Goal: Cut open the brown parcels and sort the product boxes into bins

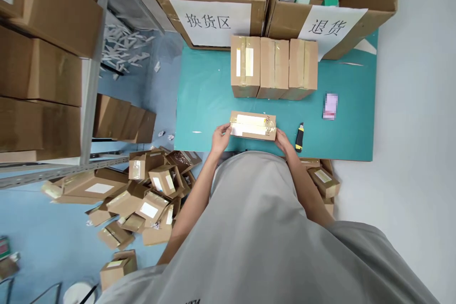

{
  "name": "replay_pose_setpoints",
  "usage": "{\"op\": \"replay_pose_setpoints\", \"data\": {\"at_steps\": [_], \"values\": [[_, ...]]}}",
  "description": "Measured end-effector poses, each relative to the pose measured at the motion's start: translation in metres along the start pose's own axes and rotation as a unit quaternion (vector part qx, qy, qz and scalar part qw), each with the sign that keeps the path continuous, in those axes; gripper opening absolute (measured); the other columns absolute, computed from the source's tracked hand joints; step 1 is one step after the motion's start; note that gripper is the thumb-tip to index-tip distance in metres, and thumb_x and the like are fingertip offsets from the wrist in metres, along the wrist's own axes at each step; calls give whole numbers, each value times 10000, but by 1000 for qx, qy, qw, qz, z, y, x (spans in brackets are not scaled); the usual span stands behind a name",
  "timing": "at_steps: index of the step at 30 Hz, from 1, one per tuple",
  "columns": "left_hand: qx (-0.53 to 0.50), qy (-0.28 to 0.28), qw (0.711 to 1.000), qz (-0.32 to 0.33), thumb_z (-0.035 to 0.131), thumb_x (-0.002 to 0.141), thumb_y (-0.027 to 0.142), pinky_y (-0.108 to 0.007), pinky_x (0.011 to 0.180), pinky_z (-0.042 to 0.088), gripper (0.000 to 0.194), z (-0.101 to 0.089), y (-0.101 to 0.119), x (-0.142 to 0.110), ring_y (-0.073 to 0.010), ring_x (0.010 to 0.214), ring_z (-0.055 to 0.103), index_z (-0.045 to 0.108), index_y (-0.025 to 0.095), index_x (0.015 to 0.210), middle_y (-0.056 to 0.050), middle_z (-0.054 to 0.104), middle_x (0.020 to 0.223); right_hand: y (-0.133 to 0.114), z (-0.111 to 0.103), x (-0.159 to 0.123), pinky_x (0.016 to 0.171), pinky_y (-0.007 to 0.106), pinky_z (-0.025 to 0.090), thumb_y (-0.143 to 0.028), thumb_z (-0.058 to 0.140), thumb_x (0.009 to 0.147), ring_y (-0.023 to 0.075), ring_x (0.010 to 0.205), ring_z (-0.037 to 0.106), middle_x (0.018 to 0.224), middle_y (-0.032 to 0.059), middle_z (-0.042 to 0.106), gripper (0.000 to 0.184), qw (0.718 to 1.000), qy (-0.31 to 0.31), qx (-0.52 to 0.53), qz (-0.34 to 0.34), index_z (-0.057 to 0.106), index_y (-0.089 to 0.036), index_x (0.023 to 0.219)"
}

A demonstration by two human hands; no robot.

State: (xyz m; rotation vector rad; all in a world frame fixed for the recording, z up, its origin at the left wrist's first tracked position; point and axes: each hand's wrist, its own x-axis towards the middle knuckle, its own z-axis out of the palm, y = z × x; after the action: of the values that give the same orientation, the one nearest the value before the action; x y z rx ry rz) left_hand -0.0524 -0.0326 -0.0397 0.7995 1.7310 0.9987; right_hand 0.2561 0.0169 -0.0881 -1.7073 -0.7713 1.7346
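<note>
A taped cardboard box (252,132) with a white and yellow label on top lies lengthwise at the front of the green table (206,85). At its left end, my left hand (221,138) grips the box with thumb and fingers. My right hand (282,141) closes on the opposite end; part of its fingers is hidden behind the box. Right of that hand lies a black and yellow box cutter (299,137). Three closed cardboard boxes (274,69) stand side by side farther back.
Two large open cartons (210,42) (342,47) with paper signs hold green and white packages at the back. A blurred pink item (330,106) lies at right. Shelving (90,80) with boxes stands left; discarded boxes (149,204) litter the floor.
</note>
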Motion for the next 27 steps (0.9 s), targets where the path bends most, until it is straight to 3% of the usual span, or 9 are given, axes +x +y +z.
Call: {"op": "replay_pose_setpoints", "data": {"at_steps": [5,9,11,14,16,18,22,25,27], "values": [[60,-6,998,-22,674,987,341,-431,1109,585,242,5,7,-14,-272,1133,754,745,160,1131,-163,762,1319,-6,-3,-1,1070,519,647,-673,658,932,311,1229,790,1308,183,841,579,984,102,-119,-86,797,-170,1184],[51,-7,999,-14,670,1009,375,-432,1199,540,187,9,5,-22,-274,1285,715,660,205,932,-145,745,1319,-21,-19,-25,1006,494,682,-726,614,983,319,1178,802,1378,218,805,708,984,76,-118,-111,748,-146,1367],[42,-19,999,-6,711,966,342,-452,1238,517,177,6,3,-25,-281,1332,701,616,215,888,-145,723,1355,-28,-19,-39,1017,488,683,-706,683,965,319,1210,787,1497,224,741,769,973,53,-172,-143,685,-157,1504],[11,-66,998,-1,756,868,266,-486,1222,537,220,-3,-4,-31,-302,1390,683,612,219,1027,-152,678,1440,-39,-15,-54,1125,512,642,-587,792,936,343,1385,707,1728,192,545,853,921,25,-325,-212,564,-220,1672],[4,-101,995,9,745,831,228,-499,1208,553,372,-8,-8,-36,-310,1440,652,613,226,1179,-157,625,1523,-47,-12,-58,1226,519,573,-509,742,990,347,1513,620,1768,154,501,739,878,9,-406,-255,585,-239,1661],[24,-120,992,28,722,815,187,-509,1203,561,526,-9,-12,-40,-319,1470,626,611,237,1327,-167,546,1606,-56,-10,-56,1253,495,540,-483,637,1063,334,1544,594,1734,138,553,582,855,-3,-435,-283,656,-234,1588],[133,-111,983,64,700,814,118,-533,1228,551,667,2,-14,-40,-382,1593,504,653,265,1463,-171,395,1730,-71,-4,-33,1091,458,609,-551,448,1150,324,1234,766,1409,158,792,529,874,48,-407,-263,747,-204,1414],[228,-114,962,102,751,815,111,-629,1331,427,659,13,-9,-34,-463,1673,363,723,284,1450,-129,309,1819,-80,4,-8,1047,465,603,-519,492,1127,322,1057,790,1199,153,847,474,882,111,-404,-215,763,-183,1323],[269,-129,947,120,782,829,135,-695,1349,361,631,17,-5,-29,-505,1648,370,752,301,1438,-87,245,1871,-85,10,5,1049,466,594,-462,556,1093,316,1038,783,1150,139,847,441,882,129,-407,-198,731,-173,1377]]}}
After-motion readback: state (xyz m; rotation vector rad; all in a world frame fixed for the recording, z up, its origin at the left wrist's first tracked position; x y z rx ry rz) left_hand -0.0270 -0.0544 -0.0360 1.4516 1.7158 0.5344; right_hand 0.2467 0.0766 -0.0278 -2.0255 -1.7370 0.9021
